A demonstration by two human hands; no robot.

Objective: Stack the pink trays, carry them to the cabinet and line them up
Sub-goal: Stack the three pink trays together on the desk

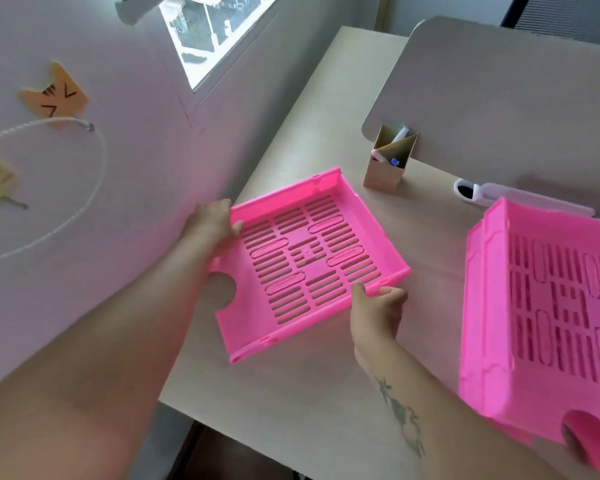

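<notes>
Head camera looks down on a pale wooden desk set against a pinkish wall. Both bare hands grip one pink slotted tray that sits near the desk's left edge, turned at an angle. The left hand clasps the tray's left side wall, thumb hooked over the rim and fingers outside it. The right hand pinches the opposite side rim, thumb on the inner floor edge and fingers curled underneath. Whether the tray rests on the desk or is slightly lifted cannot be told.

A second pink tray lies well apart at the right, partly cut off by the frame edge; it appears to be more than one tray nested together, though that is not certain. Behind the held tray stands a small cardboard pen holder with markers in it, beside a grey divider panel. A white object lies just behind the right-hand tray. Paper cat cutouts and a white cord hang on the wall, below a window.
</notes>
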